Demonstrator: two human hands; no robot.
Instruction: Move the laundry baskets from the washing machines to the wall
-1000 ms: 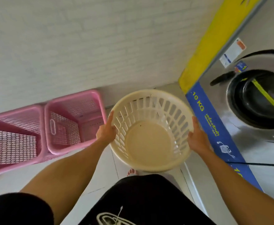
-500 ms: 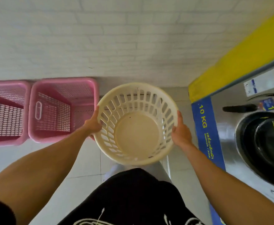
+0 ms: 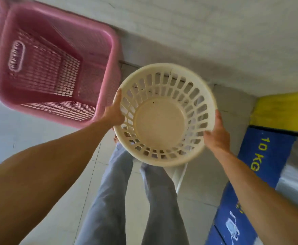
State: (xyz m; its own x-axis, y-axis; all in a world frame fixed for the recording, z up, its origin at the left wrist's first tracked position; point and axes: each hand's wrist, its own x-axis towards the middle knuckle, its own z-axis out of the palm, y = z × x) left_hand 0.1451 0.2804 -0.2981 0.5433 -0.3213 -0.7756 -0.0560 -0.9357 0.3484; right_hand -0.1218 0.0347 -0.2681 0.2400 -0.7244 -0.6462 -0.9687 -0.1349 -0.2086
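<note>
The blue panel (image 3: 261, 167) of the washing machine reads "10 KG" in yellow. Since half a second ago the view has tipped down, showing grey trouser legs (image 3: 113, 200). The left hand (image 3: 113, 113) and right hand (image 3: 216, 133) clamp opposite rims of the cream round basket (image 3: 159, 121), held above the floor beside the pink basket (image 3: 53, 68) near the wall (image 3: 215, 32).
</note>
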